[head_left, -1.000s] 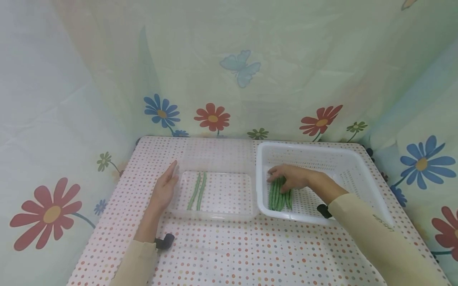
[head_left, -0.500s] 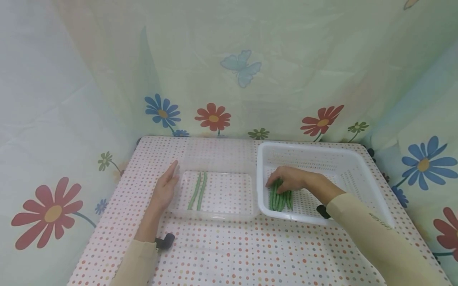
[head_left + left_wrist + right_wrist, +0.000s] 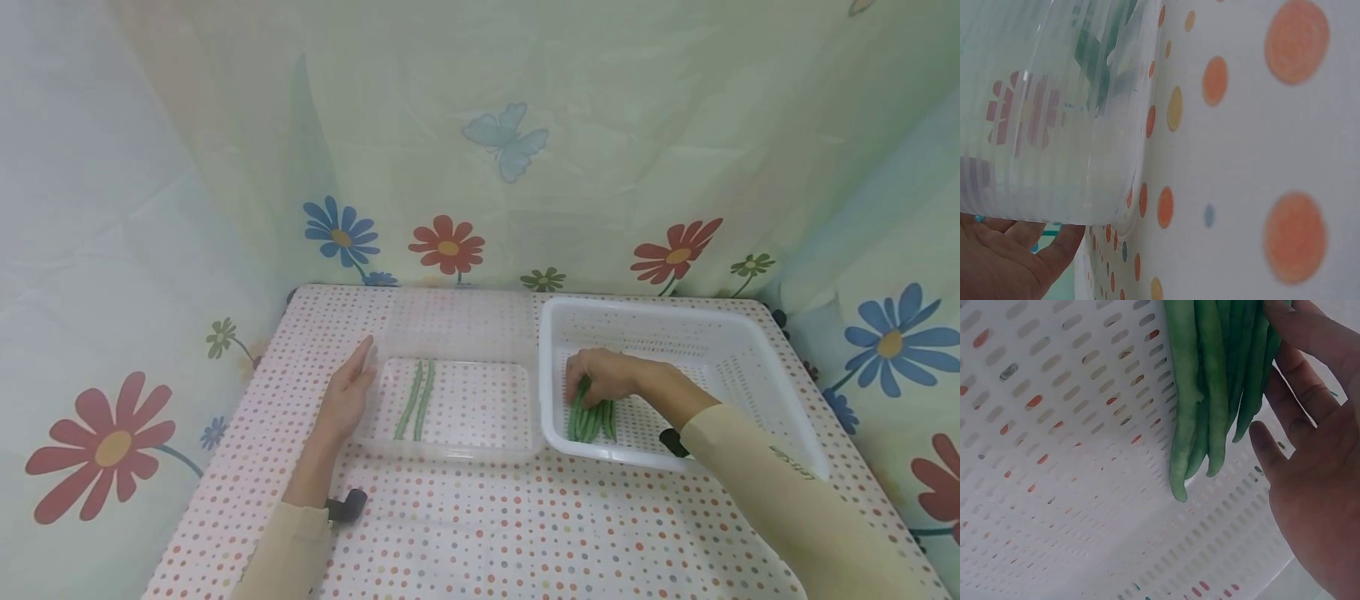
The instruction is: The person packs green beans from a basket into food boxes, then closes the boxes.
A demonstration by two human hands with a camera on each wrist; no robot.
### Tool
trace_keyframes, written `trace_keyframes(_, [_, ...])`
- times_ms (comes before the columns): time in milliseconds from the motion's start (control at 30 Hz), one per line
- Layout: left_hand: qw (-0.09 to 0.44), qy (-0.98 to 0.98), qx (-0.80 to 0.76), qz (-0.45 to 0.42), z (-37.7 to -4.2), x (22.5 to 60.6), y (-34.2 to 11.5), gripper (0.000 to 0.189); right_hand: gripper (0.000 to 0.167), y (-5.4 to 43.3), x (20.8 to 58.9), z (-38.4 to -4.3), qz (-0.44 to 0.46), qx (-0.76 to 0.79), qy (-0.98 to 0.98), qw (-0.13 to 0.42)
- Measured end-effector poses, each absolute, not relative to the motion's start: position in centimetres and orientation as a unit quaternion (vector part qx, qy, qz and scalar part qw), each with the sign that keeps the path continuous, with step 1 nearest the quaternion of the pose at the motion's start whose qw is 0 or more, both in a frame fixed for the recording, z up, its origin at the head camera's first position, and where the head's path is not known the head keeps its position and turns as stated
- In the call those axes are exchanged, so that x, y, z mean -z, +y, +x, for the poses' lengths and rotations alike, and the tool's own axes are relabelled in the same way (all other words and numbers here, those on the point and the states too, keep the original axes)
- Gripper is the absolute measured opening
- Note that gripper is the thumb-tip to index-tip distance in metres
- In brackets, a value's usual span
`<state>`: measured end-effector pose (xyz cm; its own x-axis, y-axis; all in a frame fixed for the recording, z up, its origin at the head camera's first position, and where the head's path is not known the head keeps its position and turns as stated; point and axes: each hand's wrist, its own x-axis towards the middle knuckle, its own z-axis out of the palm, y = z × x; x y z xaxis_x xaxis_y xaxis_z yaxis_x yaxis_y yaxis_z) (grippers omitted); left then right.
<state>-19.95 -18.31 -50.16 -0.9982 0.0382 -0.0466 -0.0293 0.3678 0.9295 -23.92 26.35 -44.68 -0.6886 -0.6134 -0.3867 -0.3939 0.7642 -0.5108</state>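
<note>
On the left stands a clear plastic box (image 3: 465,455) with two green beans (image 3: 423,402) lying lengthwise in it. My left hand (image 3: 343,398) rests against its left side, fingers extended; in the left wrist view the fingers (image 3: 1060,250) touch the box's ribbed wall. To the right is a white perforated basket (image 3: 727,315) holding a bunch of green beans (image 3: 591,423) at its left end. My right hand (image 3: 606,374) reaches inside, thumb and fingers curled and pinching at the beans' far ends. Near ends of several beans (image 3: 1185,412) hang free in the right wrist view.
A white table cover (image 3: 480,533) with coloured dots lies under both containers. The box's transparent lid (image 3: 461,317) appears folded back behind it. A flower-printed curtain (image 3: 375,125) surrounds the table at the back and sides.
My right hand's fingers have drawn inward from a spread pose and curled at the bean bunch, shifting slightly. The left hand, the box and its two beans have stayed in place.
</note>
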Motion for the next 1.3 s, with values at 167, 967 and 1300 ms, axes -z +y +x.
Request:
trace_keyframes(167, [0.029,0.832,-0.554,0.001,-20.0,50.1,-18.3,0.055,0.018,26.5,44.4,-24.0,-0.282,0.217,0.896,0.265])
trace_keyframes(967, [0.037,0.831,-0.555,-0.004,-19.7,49.8,-18.3,0.054,0.014,27.5,42.3,-23.8,-0.224,0.341,0.892,0.195])
trace_keyframes(1300, [0.035,0.828,-0.559,-0.001,-19.7,49.8,-18.3,0.054,0.018,27.2,41.8,-23.9,-0.199,0.355,0.902,0.143])
